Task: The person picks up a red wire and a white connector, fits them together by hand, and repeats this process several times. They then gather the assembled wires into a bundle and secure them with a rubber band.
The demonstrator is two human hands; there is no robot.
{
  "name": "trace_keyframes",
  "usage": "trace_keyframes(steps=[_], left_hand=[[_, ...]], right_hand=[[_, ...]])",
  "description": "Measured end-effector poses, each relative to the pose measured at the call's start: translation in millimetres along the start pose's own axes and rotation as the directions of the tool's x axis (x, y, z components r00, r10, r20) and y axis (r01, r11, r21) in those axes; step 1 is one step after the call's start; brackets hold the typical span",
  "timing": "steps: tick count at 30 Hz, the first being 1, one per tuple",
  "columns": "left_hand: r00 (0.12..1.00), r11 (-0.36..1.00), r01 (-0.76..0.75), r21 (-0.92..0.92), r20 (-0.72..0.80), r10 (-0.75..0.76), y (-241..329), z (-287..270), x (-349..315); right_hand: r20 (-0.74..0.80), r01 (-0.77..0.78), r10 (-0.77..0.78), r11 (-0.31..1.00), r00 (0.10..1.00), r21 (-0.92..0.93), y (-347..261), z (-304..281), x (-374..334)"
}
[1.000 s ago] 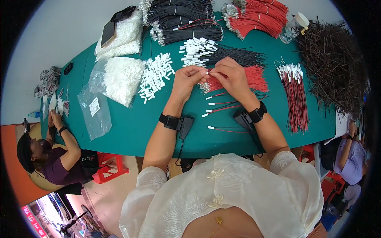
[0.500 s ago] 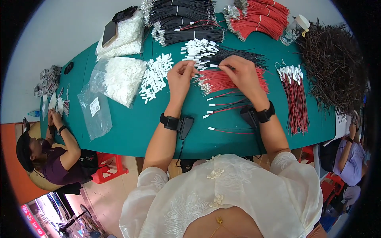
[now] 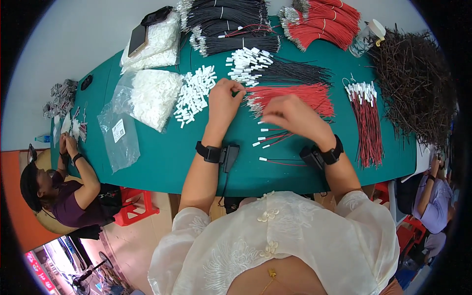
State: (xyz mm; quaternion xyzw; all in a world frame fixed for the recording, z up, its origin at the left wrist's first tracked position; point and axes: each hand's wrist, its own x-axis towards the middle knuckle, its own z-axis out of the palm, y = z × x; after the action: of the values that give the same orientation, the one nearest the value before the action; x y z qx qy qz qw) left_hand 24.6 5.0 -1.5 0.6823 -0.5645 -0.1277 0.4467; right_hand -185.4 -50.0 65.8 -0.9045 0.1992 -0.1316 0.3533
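Note:
My left hand (image 3: 225,102) is closed in a pinch at the left end of the red wires (image 3: 295,93). What its fingertips hold, if anything, is hidden. Blurred by motion, my right hand (image 3: 295,115) hovers over the lower part of that red bundle; its fingers are too smeared to read. Just above lie black wires (image 3: 300,71) with a heap of white connector housings (image 3: 248,64) on their left ends. Below my right hand, several red and black wire pairs with white connectors (image 3: 263,159) lie spread on the green table (image 3: 196,169).
Loose white housings (image 3: 194,96) and a filled plastic bag (image 3: 155,98) lie to the left. Finished-looking red-black wires (image 3: 366,128) and a tangled dark pile (image 3: 418,83) are at right. Bundled black wires (image 3: 226,24), red bundles (image 3: 322,24) and a clear cup (image 3: 366,39) stand behind.
My right hand has moved down from the black wires, where it held a white connector. Another white connector now shows among the spread wires below it. My left hand stays nearly in place.

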Motion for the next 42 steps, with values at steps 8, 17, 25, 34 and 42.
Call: trace_keyframes(steps=[8,17,25,34,42], left_hand=[[0.996,0.994,-0.046,0.102,0.082,0.038,1,-1,-1],[0.947,0.662,0.316,-0.68,0.271,-0.174,-2,10,4],[0.912,0.559,0.405,-0.724,0.361,-0.194,0,11,3],[0.907,0.554,0.412,-0.723,0.387,-0.17,8,10,2],[0.905,0.55,0.414,-0.725,0.391,-0.164,6,10,1]], right_hand=[[-0.266,0.018,-0.085,0.97,0.96,-0.243,37,14,15],[-0.32,0.1,-0.065,0.99,0.945,0.095,37,12,19],[-0.488,0.082,-0.071,0.997,0.87,0.001,14,3,15],[-0.549,0.132,-0.262,0.955,0.794,-0.265,23,2,16],[-0.522,0.129,-0.248,0.958,0.816,-0.255,25,3,17]])
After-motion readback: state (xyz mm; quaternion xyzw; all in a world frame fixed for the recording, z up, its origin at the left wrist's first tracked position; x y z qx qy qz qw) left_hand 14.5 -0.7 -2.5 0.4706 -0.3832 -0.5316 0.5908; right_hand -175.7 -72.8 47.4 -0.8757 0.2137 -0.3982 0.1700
